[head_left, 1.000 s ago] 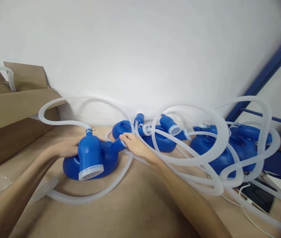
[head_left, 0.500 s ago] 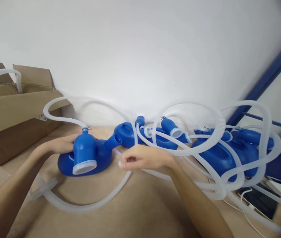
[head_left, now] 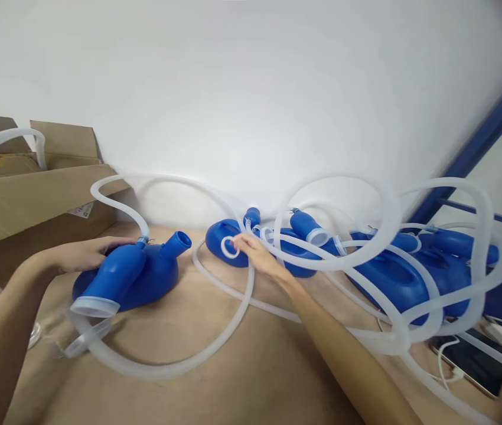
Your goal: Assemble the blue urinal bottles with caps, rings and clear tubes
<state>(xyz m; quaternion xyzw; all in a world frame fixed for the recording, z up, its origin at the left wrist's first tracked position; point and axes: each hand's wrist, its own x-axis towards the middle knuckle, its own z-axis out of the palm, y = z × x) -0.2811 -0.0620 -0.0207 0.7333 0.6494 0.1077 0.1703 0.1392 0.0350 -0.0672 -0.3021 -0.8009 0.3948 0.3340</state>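
Observation:
My left hand [head_left: 85, 254] grips the far left side of a blue urinal bottle [head_left: 156, 277], its fingers partly hidden behind a blue funnel cup [head_left: 116, 271]. This cup has a whitish rim and leans across the bottle, joined at its narrow end to a translucent hose [head_left: 132, 212]. The bottle's open neck [head_left: 183, 238] points up to the right. Out in the middle, my right hand [head_left: 253, 252] pinches a small white ring [head_left: 230, 248] between thumb and fingers. Behind that ring lies another blue bottle [head_left: 219, 230].
More blue bottles [head_left: 393, 283], funnel cups [head_left: 306, 224] and looped hoses [head_left: 388, 224] crowd the right side. A cardboard box [head_left: 51, 195] stands at left. A clear plastic strap-like piece [head_left: 87, 339] lies in front. A phone [head_left: 472, 360] with a white cable rests at right.
My right hand has moved away and to the right, and the white ring now shows clearly in it. The left bottle has shifted left and turned, its cup tilting leftward.

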